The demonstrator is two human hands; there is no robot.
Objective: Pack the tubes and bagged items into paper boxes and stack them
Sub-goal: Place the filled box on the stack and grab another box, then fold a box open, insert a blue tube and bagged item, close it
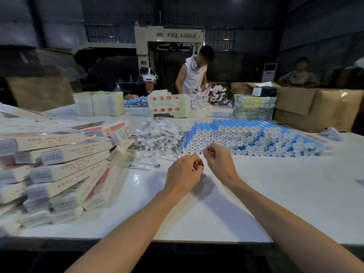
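A pile of blue tubes with white caps [254, 137] lies on the white table [275, 194] at right centre. Left of it is a heap of small clear bagged items [157, 138]. Cream paper boxes with red print [59, 166] are stacked in a loose pile at the left. My left hand [184, 172] and my right hand [218, 159] hover over the table just in front of the tubes, fingers curled, close together. Something tiny and pale shows at the left fingertips; what it is cannot be told.
One loose bagged item [144, 166] lies left of my hands. Two people work at the far side near stacked white boxes [169, 104], and a third sits at the back right. Brown cartons [315, 107] stand at the right. The table's front edge is near me.
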